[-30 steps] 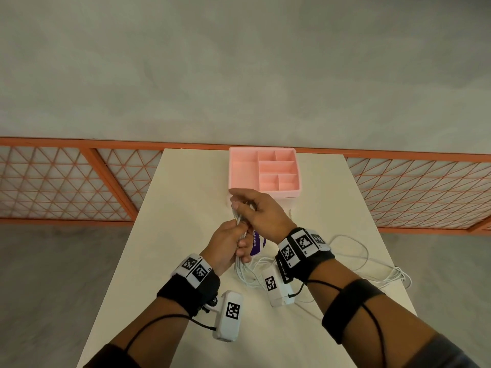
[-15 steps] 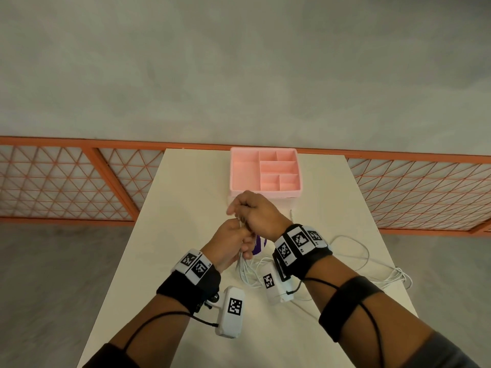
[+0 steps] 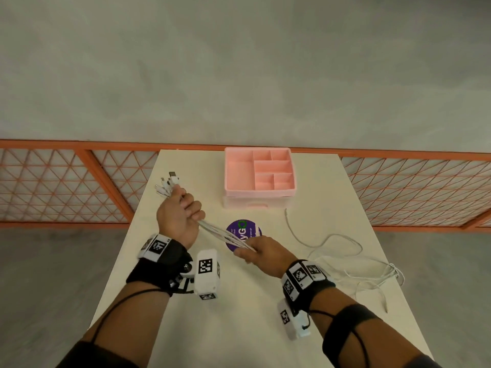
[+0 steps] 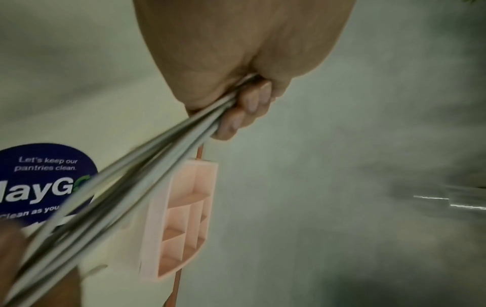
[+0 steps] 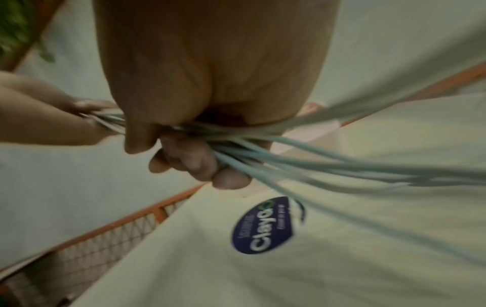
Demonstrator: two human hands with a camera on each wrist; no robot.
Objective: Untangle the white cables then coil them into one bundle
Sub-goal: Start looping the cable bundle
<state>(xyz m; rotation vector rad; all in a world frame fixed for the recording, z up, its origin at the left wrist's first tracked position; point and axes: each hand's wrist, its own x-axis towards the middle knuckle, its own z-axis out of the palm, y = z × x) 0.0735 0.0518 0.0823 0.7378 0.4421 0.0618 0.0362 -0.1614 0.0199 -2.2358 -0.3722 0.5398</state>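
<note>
Several white cables (image 3: 225, 235) run taut between my two hands above the table. My left hand (image 3: 180, 211) grips them in a fist near their ends, and the plug ends (image 3: 168, 183) stick out past it toward the far left. My right hand (image 3: 259, 252) holds the same strands lower right, fingers curled round them. The left wrist view shows the cables (image 4: 163, 157) leaving the fist (image 4: 244, 103). In the right wrist view the strands (image 5: 289, 157) pass through the curled fingers (image 5: 200, 162). The loose remainder (image 3: 345, 261) trails in loops on the table at right.
A pink compartment organiser (image 3: 259, 176) sits at the table's far middle. A round purple sticker (image 3: 243, 233) lies on the cream table (image 3: 186, 328) under the cables. An orange lattice railing (image 3: 66, 187) runs behind. The cable loops reach the table's right edge.
The hands were together in front of the organiser. Now the left has moved left and up with the plug ends, the right has slid back toward me, and the cables are stretched between them.
</note>
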